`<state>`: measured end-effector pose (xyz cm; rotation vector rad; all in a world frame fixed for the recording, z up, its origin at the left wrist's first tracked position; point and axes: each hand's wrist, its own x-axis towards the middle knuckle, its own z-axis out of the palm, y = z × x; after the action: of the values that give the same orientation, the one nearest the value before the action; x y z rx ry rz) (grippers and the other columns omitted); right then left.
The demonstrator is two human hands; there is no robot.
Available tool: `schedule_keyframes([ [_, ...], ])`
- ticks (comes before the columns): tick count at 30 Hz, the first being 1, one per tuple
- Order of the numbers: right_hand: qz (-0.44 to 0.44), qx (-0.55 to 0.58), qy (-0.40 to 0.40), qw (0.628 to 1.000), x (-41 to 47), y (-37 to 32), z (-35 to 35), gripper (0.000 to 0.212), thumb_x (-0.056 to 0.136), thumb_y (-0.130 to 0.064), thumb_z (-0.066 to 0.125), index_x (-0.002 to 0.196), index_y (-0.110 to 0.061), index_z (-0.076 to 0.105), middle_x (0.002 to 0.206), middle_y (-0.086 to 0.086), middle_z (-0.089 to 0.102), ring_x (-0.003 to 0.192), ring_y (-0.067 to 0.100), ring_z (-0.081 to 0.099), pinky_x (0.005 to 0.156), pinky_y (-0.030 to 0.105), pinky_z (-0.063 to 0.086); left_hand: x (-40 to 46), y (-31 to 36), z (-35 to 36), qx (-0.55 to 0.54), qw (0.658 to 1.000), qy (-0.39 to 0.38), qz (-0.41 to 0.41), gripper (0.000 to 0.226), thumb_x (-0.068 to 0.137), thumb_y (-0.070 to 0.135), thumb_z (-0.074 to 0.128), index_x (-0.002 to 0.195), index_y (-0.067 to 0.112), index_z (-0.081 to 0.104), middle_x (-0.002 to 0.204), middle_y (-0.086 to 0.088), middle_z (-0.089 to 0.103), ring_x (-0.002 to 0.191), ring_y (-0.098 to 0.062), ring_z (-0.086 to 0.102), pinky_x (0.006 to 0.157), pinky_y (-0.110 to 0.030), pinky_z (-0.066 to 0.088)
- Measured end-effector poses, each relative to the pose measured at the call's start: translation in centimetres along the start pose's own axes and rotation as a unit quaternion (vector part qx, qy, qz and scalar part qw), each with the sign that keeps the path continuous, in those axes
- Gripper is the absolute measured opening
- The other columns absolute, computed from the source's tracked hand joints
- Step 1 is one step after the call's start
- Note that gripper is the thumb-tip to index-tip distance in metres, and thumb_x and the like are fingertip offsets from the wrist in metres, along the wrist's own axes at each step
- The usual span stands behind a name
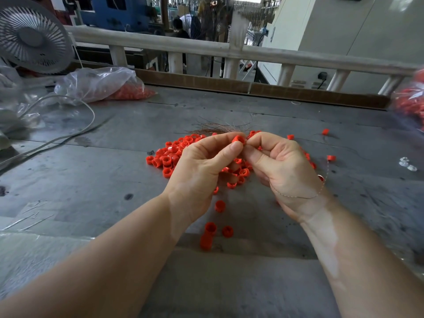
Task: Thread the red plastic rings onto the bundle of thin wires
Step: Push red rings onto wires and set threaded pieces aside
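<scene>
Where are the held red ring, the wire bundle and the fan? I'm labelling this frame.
held red ring (238, 140), head view, its outer wall.
wire bundle (220, 129), head view, splayed strands.
fan (32, 37), head view, centre hub.

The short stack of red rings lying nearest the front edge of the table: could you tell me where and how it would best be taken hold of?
Take the stack of red rings across its curved sides near the middle, coming down from above. It lies flat on the grey table with its long axis running roughly towards the viewer, so a thumb-and-finger grip from left and right should span it. A loose ring sits just to its right, so keep the grip narrow.
</scene>
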<state>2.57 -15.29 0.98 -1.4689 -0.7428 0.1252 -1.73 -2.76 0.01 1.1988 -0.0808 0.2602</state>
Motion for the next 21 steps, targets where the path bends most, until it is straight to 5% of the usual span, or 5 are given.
schedule_keyframes([
  [21, -0.012, 0.034, -0.013, 0.999, 0.02, -0.77, 0.05, 0.014, 0.079, -0.019, 0.059, 0.069, -0.01, 0.055, 0.042, -0.016, 0.041, 0.035, -0.003, 0.029, 0.039, 0.006, 0.024, -0.17, 0.65, 0.12, -0.026, 0.999, -0.016, -0.039, 0.017, 0.068, 0.021, 0.061, 0.082, 0.016, 0.069, 0.051, 0.007, 0.053, 0.045, -0.002, 0.046, 0.042, -0.015, 0.043],
])
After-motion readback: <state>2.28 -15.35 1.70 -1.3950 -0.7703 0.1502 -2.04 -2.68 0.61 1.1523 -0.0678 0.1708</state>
